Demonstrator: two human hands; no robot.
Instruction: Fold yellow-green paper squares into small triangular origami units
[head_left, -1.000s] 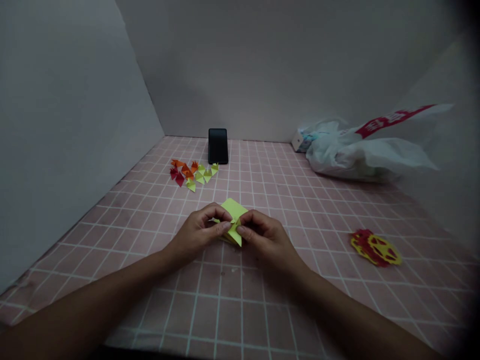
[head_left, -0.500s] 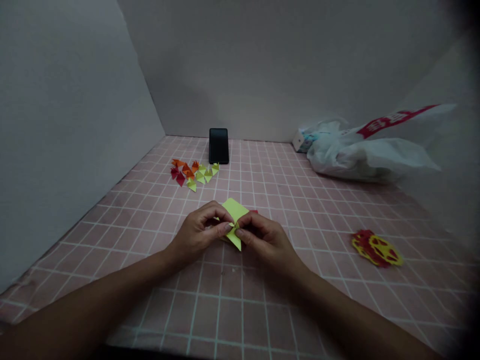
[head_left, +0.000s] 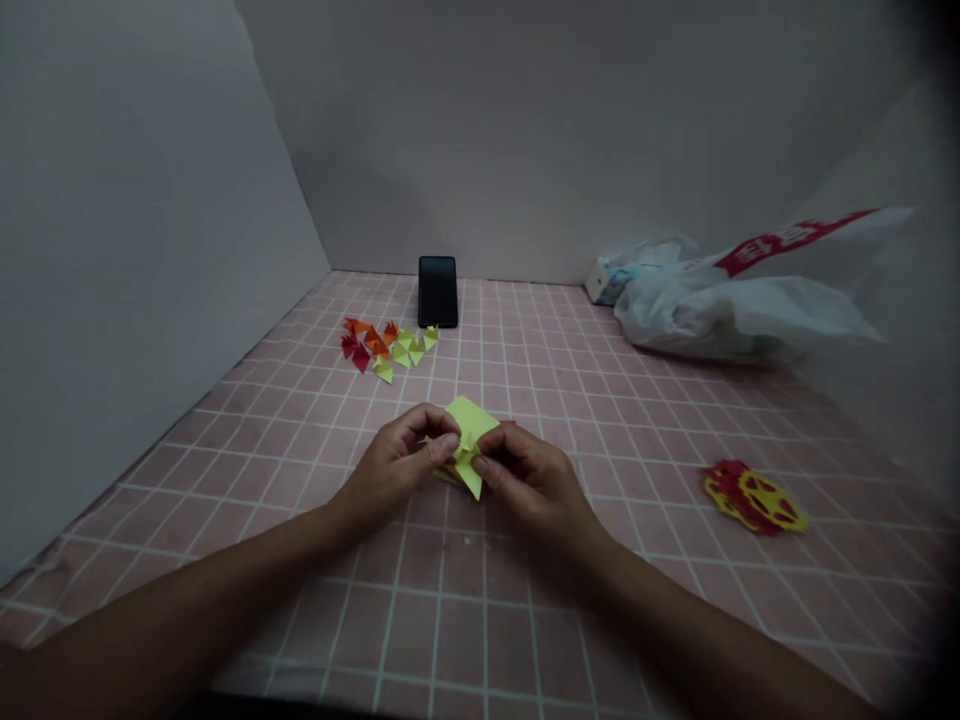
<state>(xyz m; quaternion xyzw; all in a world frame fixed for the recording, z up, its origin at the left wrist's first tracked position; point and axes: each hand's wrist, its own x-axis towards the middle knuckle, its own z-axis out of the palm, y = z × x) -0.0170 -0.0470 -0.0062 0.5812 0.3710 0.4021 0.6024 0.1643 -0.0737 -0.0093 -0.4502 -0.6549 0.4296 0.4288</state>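
Observation:
A small folded yellow origami piece [head_left: 472, 478] hangs point-down between my hands, low over the table. My right hand [head_left: 534, 478] pinches its right side between thumb and forefinger. My left hand [head_left: 401, 455] is closed at its upper left, thumb against forefinger; the exact contact is partly hidden by the fingers. Just behind lie yellow paper squares [head_left: 466, 410], with a bit of red paper [head_left: 508, 423] showing past my right fingers. Further back on the left sits a cluster of finished-looking folded pieces: yellow ones [head_left: 402, 353], orange ones [head_left: 377, 345] and red ones [head_left: 360, 357].
A black phone [head_left: 437, 291] leans upright at the back. At the back right, a white plastic bag [head_left: 697, 315] rests against a small box [head_left: 602, 283]. Red and yellow cut-out shapes [head_left: 765, 500] lie on the right of the pink checked tablecloth [head_left: 465, 620]. Walls enclose the table.
My left thumb and fingers have shifted slightly up and left, uncovering more of the folded yellow piece, whose upper flaps now show. My right hand has barely moved.

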